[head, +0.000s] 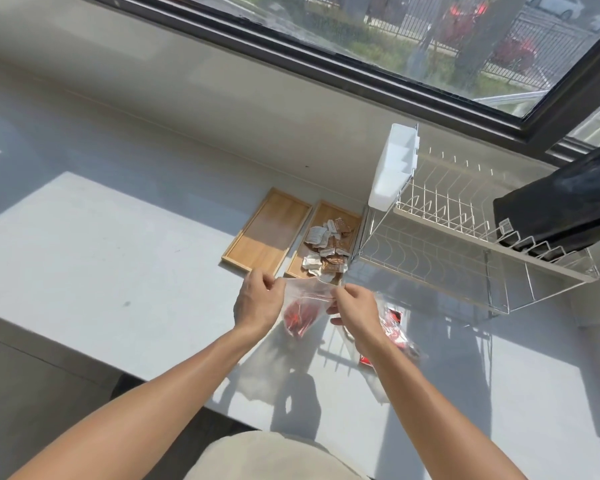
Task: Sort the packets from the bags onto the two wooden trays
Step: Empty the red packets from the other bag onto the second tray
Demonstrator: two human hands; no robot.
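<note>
A clear plastic bag (pixel 303 299) with red packets (pixel 297 318) inside hangs between my hands above the counter. My left hand (pixel 257 299) pinches its top left corner and my right hand (pixel 354 308) pinches the top right edge. Just beyond the bag lie two wooden trays side by side. The left tray (pixel 267 230) holds nothing. The right tray (pixel 321 211) holds several brown and white packets (pixel 326 247). More red packets (pixel 394 322) in clear plastic lie on the counter to the right of my right forearm.
A wire dish rack (pixel 465 244) with a white caddy (pixel 394 168) stands right of the trays, a black bag (pixel 565 202) on its top shelf. The grey counter (pixel 101 244) runs left under a window; its front edge crosses below my forearms.
</note>
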